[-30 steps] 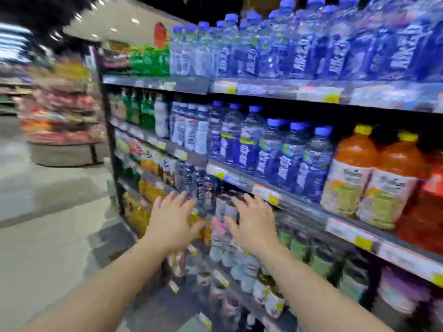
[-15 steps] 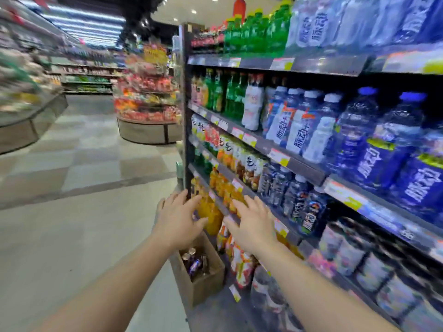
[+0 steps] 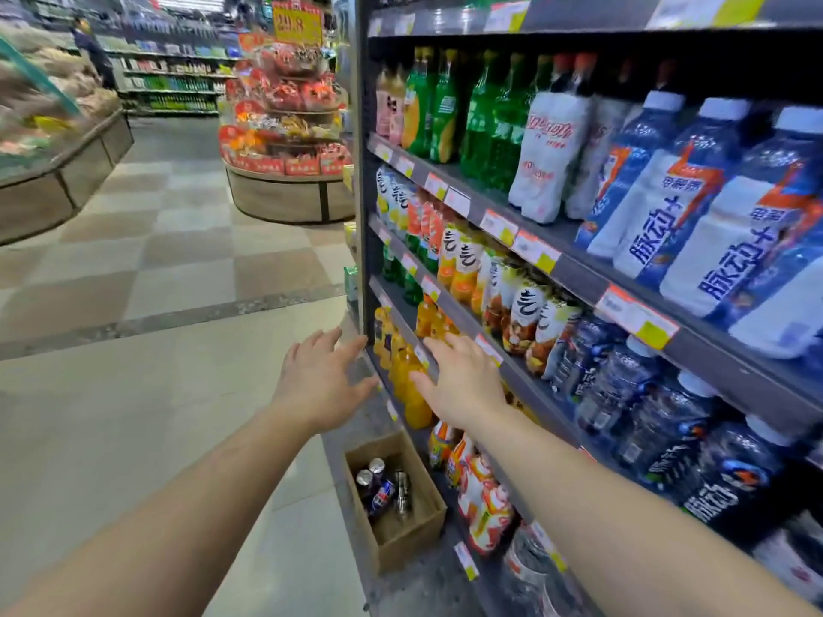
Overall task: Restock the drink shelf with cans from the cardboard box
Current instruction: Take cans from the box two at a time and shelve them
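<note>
An open cardboard box stands on the floor against the foot of the drink shelf. Several cans stand in its far end, one blue with a red and white logo. My left hand is stretched forward above the box, palm down, fingers spread, holding nothing. My right hand reaches out beside it in front of a lower shelf edge and the orange juice bottles, also empty with fingers apart. Both forearms cross the lower part of the view.
The shelf unit fills the right side, packed with bottles on several tiers and price tags along the edges. To the left is tiled aisle floor. A round display stand is behind, a produce counter at far left, and a person far off.
My view has swung left along the shelf toward its end. The cardboard box with cans has come into sight below my hands. Both hands stay outstretched and empty.
</note>
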